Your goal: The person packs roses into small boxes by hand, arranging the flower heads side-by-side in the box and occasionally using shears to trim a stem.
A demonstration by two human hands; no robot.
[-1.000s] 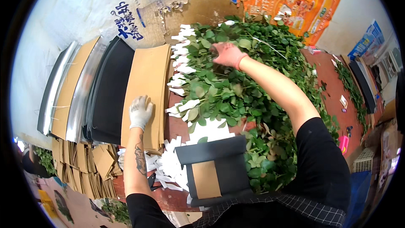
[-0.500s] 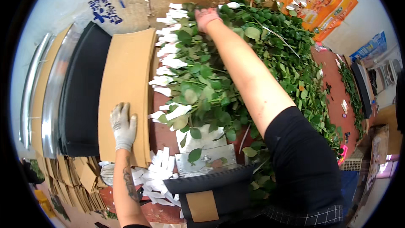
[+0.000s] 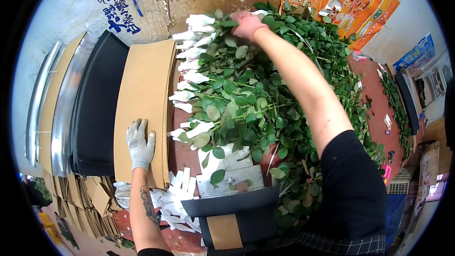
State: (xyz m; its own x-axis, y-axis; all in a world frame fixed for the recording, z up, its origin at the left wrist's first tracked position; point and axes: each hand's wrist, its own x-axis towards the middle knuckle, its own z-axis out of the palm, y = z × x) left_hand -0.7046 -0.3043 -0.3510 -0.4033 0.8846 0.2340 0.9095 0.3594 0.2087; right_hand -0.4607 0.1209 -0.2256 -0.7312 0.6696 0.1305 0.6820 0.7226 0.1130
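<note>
My left hand (image 3: 141, 145), in a pale grey work glove, lies flat with fingers spread on a stack of tan cardboard sheets (image 3: 144, 80). At the far side of the table my right hand (image 3: 247, 24), in a pink glove, closes around a leafy rose stem (image 3: 227, 23). Its bud appears to be the white-sleeved one (image 3: 201, 20) just left of the hand; leaves partly hide the fingertips. Below, more roses lie in a row, white-sleeved buds (image 3: 195, 77) pointing left and leafy stems (image 3: 265, 99) running right under my forearm.
Black sheets (image 3: 98, 109) and clear plastic sheets (image 3: 68, 109) stand left of the cardboard. Loose white sleeves (image 3: 176, 204) lie near a metal plate (image 3: 232, 180) and a black ridged holder (image 3: 232, 201). Cut cardboard pieces (image 3: 80, 204) sit lower left. The red tabletop (image 3: 372, 95) shows at right.
My right hand has moved right and a little nearer, and the white-sleeved buds beside it have shifted. My left hand stays on the cardboard. The whole view has tilted slightly.
</note>
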